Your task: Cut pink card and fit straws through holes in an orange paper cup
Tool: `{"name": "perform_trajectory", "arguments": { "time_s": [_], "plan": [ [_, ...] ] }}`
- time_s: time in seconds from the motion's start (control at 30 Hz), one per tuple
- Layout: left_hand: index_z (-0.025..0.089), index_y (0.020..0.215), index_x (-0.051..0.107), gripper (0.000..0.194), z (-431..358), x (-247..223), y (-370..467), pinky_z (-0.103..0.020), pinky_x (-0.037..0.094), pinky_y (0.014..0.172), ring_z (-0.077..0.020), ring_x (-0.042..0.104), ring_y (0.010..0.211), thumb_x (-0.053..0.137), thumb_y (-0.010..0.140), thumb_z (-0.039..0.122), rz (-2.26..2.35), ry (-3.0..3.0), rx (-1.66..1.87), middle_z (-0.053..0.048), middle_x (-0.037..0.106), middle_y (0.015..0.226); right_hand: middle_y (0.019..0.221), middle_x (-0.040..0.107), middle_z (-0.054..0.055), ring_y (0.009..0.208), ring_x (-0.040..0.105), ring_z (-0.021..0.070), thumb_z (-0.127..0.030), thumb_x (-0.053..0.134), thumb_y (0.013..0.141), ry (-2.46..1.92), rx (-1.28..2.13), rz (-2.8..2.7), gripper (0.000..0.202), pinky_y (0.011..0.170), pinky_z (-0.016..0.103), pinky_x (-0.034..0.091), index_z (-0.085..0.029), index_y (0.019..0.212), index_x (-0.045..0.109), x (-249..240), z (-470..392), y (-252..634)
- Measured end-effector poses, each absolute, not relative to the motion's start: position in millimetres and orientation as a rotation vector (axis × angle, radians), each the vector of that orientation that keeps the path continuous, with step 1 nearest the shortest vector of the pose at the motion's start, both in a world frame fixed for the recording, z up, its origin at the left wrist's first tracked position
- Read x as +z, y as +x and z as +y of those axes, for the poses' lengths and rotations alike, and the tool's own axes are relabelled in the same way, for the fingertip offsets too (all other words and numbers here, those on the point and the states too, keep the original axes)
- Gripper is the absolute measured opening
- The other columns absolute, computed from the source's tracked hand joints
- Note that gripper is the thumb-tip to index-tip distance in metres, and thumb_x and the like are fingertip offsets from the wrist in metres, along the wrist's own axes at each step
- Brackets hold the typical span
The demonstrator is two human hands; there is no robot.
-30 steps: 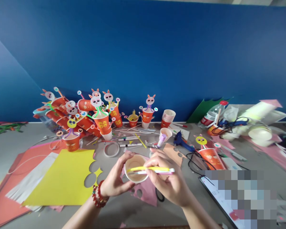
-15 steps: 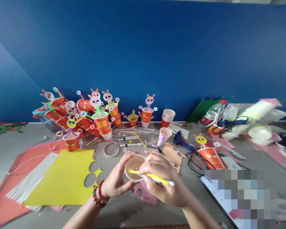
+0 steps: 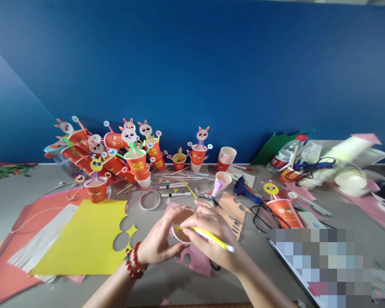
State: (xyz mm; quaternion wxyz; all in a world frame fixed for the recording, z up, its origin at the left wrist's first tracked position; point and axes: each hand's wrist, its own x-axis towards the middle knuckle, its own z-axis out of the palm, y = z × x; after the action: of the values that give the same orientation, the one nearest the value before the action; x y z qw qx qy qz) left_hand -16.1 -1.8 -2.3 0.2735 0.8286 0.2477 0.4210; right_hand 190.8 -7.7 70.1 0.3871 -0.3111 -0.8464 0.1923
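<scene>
My left hand, with red bead bracelets at the wrist, is curled around a paper cup whose mouth faces me. A slim yellow pencil with a pale end sits in my right hand. Its front end reaches over the cup's opening, and whether it touches the inside I cannot tell. My right fingers cover part of the cup's rim. Beneath both hands lies pink paper with round holes cut in it.
Yellow paper with cut-out circles lies left. Behind stand red cups with rabbit faces, a tape roll and a stack of cups. To the right are a blue glue gun, its black cord and a tablet-like device, partly blurred out.
The cup has shifted slightly right and its opening is more covered by my right hand. My right hand and the pencil have moved a little; both holds stay the same.
</scene>
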Motion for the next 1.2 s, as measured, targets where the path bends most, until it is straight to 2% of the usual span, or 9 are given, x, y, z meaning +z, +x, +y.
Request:
{"name": "perform_trajectory", "arguments": {
  "time_s": [0.17, 0.43, 0.63, 0.73, 0.8, 0.87, 0.93, 1.03, 1.2],
  "plan": [
    [0.022, 0.153, 0.02, 0.082, -2, 0, -14, -0.052, 0.04, 0.111, -0.0339, 0.044, 0.137, 0.067, 0.086, 0.025, 0.684, 2.234, 1.117, -0.02, 0.047, 0.146, 0.087, 0.074, 0.001, 0.083, 0.064, 0.0195, -0.01, 0.06, 0.091, -0.801, 0.459, -2.206, 0.019, 0.105, 0.047, 0.038, -0.025, 0.099, 0.069, 64, -4, 188],
    [0.022, 0.153, 0.019, 0.084, -3, -2, -12, -0.052, 0.042, 0.109, -0.0342, 0.045, 0.137, 0.068, 0.085, 0.022, 0.746, 2.274, 1.118, -0.021, 0.048, 0.145, 0.078, 0.075, 0.0, 0.074, 0.065, 0.0189, -0.012, 0.064, 0.09, -0.825, 0.419, -2.238, 0.011, 0.101, 0.046, 0.04, -0.022, 0.087, 0.069, 67, -3, 184],
    [0.024, 0.153, 0.021, 0.084, -2, -1, -10, -0.052, 0.044, 0.108, -0.035, 0.047, 0.135, 0.071, 0.085, 0.03, 0.746, 2.249, 1.122, -0.02, 0.05, 0.144, 0.075, 0.074, -0.001, 0.074, 0.065, 0.0184, -0.012, 0.064, 0.089, -0.827, 0.466, -2.271, 0.014, 0.102, 0.045, 0.039, -0.023, 0.081, 0.068, 72, -1, 180],
    [0.024, 0.151, 0.022, 0.088, -3, -2, -11, -0.05, 0.048, 0.104, -0.0355, 0.051, 0.131, 0.074, 0.082, 0.035, 0.749, 2.136, 1.16, -0.02, 0.051, 0.142, 0.087, 0.076, -0.002, 0.08, 0.068, 0.0178, -0.011, 0.066, 0.087, -0.842, 0.59, -2.277, 0.014, 0.104, 0.044, 0.039, -0.024, 0.091, 0.067, 80, 1, 186],
    [0.024, 0.149, 0.027, 0.085, -3, -2, -11, -0.049, 0.049, 0.102, -0.0353, 0.053, 0.128, 0.076, 0.08, 0.037, 0.741, 2.069, 1.194, -0.019, 0.051, 0.14, 0.1, 0.076, -0.001, 0.089, 0.069, 0.0186, -0.014, 0.07, 0.085, -0.884, 0.696, -2.291, 0.025, 0.098, 0.039, 0.044, -0.026, 0.106, 0.064, 88, 1, 193],
    [0.024, 0.145, 0.032, 0.08, -4, -3, -12, -0.049, 0.05, 0.101, -0.0346, 0.055, 0.125, 0.076, 0.08, 0.036, 0.73, 2.032, 1.223, -0.018, 0.053, 0.137, 0.104, 0.074, 0.0, 0.093, 0.067, 0.0192, -0.018, 0.072, 0.083, -0.922, 0.732, -2.303, 0.031, 0.085, 0.032, 0.05, -0.027, 0.111, 0.062, 95, -1, 201],
    [0.024, 0.143, 0.034, 0.076, -5, -4, -12, -0.048, 0.051, 0.099, -0.0342, 0.057, 0.123, 0.075, 0.08, 0.036, 0.714, 2.008, 1.246, -0.018, 0.054, 0.135, 0.099, 0.072, 0.002, 0.091, 0.066, 0.0199, -0.019, 0.069, 0.085, -0.943, 0.665, -2.311, 0.022, 0.076, 0.029, 0.051, -0.025, 0.105, 0.062, 101, -4, 208],
    [0.025, 0.143, 0.035, 0.076, -5, -5, -13, -0.048, 0.052, 0.098, -0.0341, 0.056, 0.124, 0.076, 0.08, 0.037, 0.695, 1.985, 1.264, -0.017, 0.054, 0.136, 0.093, 0.069, 0.004, 0.089, 0.063, 0.0208, -0.017, 0.062, 0.089, -0.931, 0.522, -2.336, 0.01, 0.076, 0.031, 0.049, -0.022, 0.097, 0.062, 103, -7, 212],
    [0.024, 0.143, 0.036, 0.077, -5, -7, -13, -0.049, 0.051, 0.099, -0.0344, 0.057, 0.122, 0.076, 0.079, 0.037, 0.673, 1.99, 1.231, -0.018, 0.055, 0.135, 0.079, 0.061, 0.003, 0.075, 0.058, 0.0188, -0.008, 0.054, 0.086, -0.927, 0.408, -2.361, 0.014, 0.065, 0.028, 0.045, -0.021, 0.085, 0.058, 99, -8, 208]
  ]
}}
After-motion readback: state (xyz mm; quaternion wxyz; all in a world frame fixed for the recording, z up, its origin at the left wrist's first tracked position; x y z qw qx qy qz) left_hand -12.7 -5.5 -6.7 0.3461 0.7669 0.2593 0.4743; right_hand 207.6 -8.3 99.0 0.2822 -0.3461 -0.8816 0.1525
